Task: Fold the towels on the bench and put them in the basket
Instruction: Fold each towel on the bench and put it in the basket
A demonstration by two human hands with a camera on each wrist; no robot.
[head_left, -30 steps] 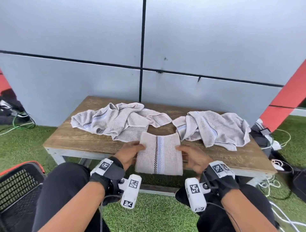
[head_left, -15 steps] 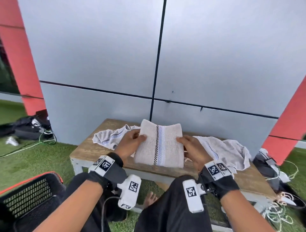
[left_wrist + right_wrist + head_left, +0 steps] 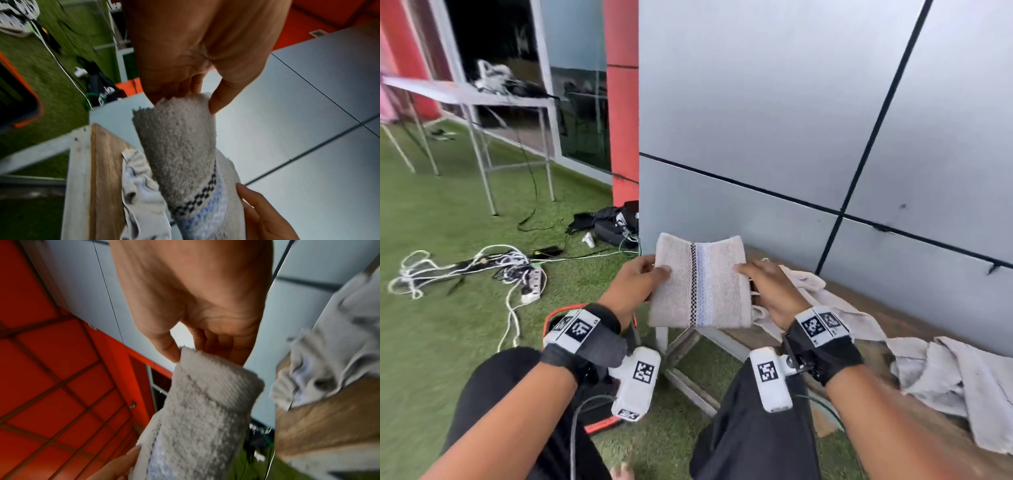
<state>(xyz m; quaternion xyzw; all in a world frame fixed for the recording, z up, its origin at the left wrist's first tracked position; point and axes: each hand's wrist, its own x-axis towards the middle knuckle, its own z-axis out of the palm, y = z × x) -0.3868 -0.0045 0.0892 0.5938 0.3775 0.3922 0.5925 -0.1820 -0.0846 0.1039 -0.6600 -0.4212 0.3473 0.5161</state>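
Note:
I hold a folded beige towel (image 3: 700, 282) with a black-checked and blue stripe in the air, past the bench's left end. My left hand (image 3: 643, 279) pinches its left edge, thumb on top. My right hand (image 3: 760, 284) pinches the right edge. Both wrist views show thumb and fingers clamped on the towel (image 3: 180, 146) (image 3: 197, 410). Two unfolded towels (image 3: 941, 363) lie crumpled on the wooden bench (image 3: 887, 318) at the right. The black basket with an orange rim (image 3: 599, 423) stands on the grass below my left wrist, mostly hidden by my arm and knee.
A grey panelled wall (image 3: 791, 120) rises right behind the bench. Cables and a power strip (image 3: 530, 284) sprawl over the grass at the left, with black bags (image 3: 613, 222) by a red pillar. A folding table (image 3: 469, 96) stands farther back left.
I have lifted the folded towel off the bench and carried it left, with my head turning left too. The basket has come under my left wrist. Both hands kept their hold.

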